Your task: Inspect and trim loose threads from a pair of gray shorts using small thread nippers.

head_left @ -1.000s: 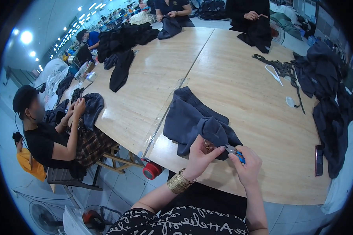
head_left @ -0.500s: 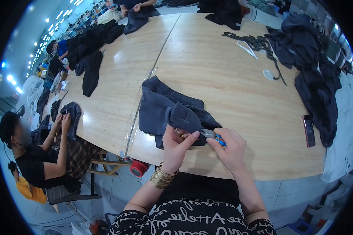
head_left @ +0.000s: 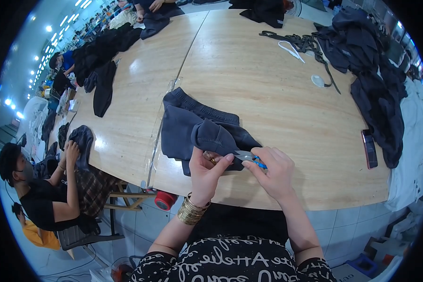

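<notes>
The left hand [head_left: 207, 171] is pinching an edge of a dark navy garment [head_left: 199, 131] between thumb and fingers, closed on the cloth at the near edge of the wooden desk [head_left: 268, 89]. A stack of gold bangles [head_left: 191, 211] is sitting on that wrist. The right hand [head_left: 275, 171] is lying just to the right of it, fingers curled tight around small thread snips with a blue handle [head_left: 250, 157], the metal blades pointing left toward the pinched cloth and nearly touching the left thumb. The garment is lying spread on the desk just beyond both hands, its ribbed waistband on the far side and a folded cuff bunching up near the left hand.

Further right, a dark phone [head_left: 369, 148] is lying near the desk's edge beside a heap of dark clothing [head_left: 376, 89]. At the far right a white strap [head_left: 291, 49] is resting beside tangled black cords. At the left, another person [head_left: 42, 188] is sitting and holding a dark cloth. A red spool [head_left: 164, 200] is showing below the desk's near edge
</notes>
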Demonstrator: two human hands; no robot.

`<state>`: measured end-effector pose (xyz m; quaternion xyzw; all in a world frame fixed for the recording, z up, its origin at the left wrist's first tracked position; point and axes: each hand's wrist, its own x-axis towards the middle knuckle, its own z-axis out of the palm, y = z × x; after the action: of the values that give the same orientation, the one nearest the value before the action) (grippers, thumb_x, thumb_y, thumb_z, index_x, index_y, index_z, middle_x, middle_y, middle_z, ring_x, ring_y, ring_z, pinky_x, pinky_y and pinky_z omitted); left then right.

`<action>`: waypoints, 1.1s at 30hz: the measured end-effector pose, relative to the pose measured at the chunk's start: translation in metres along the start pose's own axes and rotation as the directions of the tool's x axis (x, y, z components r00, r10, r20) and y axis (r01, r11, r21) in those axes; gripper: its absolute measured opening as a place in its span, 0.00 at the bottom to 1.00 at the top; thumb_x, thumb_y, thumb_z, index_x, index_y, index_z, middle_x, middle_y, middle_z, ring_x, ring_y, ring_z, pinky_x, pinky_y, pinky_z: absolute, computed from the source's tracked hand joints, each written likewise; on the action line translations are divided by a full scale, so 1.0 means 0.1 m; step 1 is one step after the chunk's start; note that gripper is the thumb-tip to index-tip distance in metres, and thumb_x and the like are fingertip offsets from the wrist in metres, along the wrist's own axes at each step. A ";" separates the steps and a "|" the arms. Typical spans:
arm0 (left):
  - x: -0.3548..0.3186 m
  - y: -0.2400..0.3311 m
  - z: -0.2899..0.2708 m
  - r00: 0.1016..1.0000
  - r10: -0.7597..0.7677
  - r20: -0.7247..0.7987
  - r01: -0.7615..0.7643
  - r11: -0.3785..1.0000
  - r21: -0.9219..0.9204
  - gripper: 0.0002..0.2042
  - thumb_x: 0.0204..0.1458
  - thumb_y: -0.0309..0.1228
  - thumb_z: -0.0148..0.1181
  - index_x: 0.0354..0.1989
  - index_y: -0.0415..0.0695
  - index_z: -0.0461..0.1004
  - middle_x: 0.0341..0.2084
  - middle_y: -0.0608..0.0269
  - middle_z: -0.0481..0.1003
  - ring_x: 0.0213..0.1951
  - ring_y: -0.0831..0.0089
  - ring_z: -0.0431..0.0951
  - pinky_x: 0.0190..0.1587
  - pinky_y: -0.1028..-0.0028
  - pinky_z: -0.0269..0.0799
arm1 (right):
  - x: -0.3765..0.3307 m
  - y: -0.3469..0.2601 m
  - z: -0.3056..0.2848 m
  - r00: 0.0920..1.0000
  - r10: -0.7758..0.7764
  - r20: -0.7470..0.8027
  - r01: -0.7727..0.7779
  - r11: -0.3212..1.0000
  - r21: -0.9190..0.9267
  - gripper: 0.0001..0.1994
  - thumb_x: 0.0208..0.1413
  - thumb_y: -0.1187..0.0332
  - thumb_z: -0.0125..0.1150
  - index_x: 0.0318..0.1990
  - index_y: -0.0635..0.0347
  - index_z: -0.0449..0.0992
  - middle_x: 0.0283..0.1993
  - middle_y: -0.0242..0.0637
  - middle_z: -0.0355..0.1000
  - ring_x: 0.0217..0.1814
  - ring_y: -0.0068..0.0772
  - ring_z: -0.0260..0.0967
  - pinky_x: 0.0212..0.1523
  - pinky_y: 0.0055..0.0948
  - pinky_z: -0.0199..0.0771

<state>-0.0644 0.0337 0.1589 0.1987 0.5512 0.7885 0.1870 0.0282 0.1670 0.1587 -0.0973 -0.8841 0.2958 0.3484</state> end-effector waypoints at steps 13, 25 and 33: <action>0.00 -0.03 0.01 1.000 0.009 -0.027 -0.009 1.000 0.028 0.20 0.46 0.17 0.61 0.48 0.40 0.64 0.29 0.69 0.71 0.28 0.86 0.68 0.33 0.85 0.69 | 0.02 -0.02 -0.01 0.999 0.031 0.008 -0.031 0.999 0.032 0.11 0.43 0.62 0.66 0.29 0.58 0.73 0.22 0.35 0.69 0.24 0.36 0.67 0.24 0.30 0.63; -0.01 -0.02 0.03 0.999 0.011 -0.043 -0.011 1.000 0.009 0.20 0.46 0.17 0.60 0.48 0.41 0.63 0.30 0.70 0.71 0.28 0.88 0.67 0.32 0.87 0.66 | 0.02 -0.04 0.01 0.998 0.061 -0.001 -0.060 0.996 0.066 0.11 0.44 0.62 0.65 0.29 0.58 0.73 0.21 0.35 0.68 0.22 0.36 0.67 0.23 0.30 0.63; 0.00 -0.01 0.08 0.998 0.015 -0.066 -0.015 1.000 -0.008 0.21 0.46 0.16 0.60 0.49 0.42 0.62 0.32 0.69 0.71 0.29 0.87 0.68 0.32 0.86 0.65 | 0.02 -0.05 0.02 0.996 0.089 -0.007 -0.088 0.993 0.079 0.11 0.45 0.62 0.65 0.29 0.58 0.73 0.20 0.36 0.67 0.22 0.35 0.66 0.22 0.30 0.62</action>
<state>-0.0600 0.0405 0.1605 0.1760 0.5521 0.7984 0.1636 0.0255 0.1627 0.1623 -0.1240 -0.8648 0.3449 0.3432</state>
